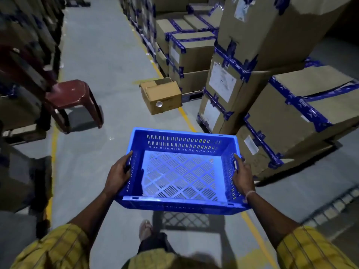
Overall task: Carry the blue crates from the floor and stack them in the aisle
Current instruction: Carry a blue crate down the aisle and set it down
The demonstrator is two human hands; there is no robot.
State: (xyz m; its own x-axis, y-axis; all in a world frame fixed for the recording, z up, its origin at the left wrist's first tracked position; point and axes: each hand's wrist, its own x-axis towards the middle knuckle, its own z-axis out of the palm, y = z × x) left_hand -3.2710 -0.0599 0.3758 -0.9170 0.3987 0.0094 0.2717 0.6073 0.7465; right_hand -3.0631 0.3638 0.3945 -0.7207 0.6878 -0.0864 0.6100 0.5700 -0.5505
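Both arms reach forward; the left hand (118, 172) at 9 o'clock and the right hand (242, 176) at 3 o'clock grasp the crate (180, 171) sides.

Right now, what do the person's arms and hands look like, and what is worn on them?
Both hands, left and right, are bare, without gloves. The forearms are uncovered below short yellow sleeves with thin dark stripes. A pale thread band circles the right wrist.

Dim grey concrete floor (101, 55) with yellow painted lines (186, 117), tall stacks of blue-taped cardboard boxes (291, 105) crowding the right, maroon plastic stool (71, 94) sitting left.
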